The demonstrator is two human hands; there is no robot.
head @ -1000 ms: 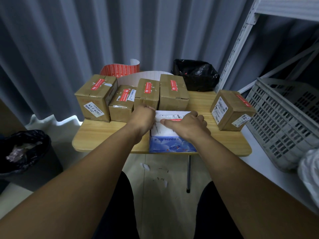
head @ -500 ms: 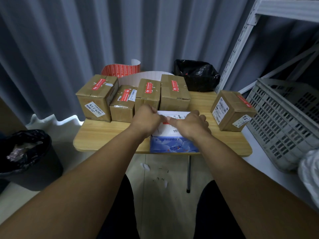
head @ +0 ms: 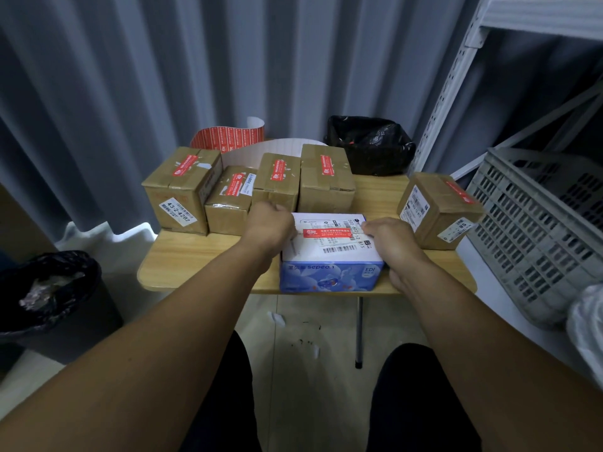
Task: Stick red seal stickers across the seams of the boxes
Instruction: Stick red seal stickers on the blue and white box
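Left hand point(head: 270, 225) and right hand point(head: 393, 238), fingers curled (pinching or pressing, I cannot tell) at the ends of the red seal sticker point(head: 326, 234) atop the front white box point(head: 310, 257), should rub it flat outward.

views: 1 | mount: head-worn, wide-angle | facing: forward and down along both forearms | range: near, blue-and-white box point(head: 329, 275) on wooden table point(head: 195, 252) mid-frame | edges: curtain point(head: 163, 76) above, floor point(head: 293, 337) below

i'm looking into what reads as a parcel packing room: taped cardboard boxes point(head: 182, 190) with shipping labels on a worktop point(head: 202, 252), white metal racking point(head: 459, 76), a grey plastic crate point(head: 538, 230).
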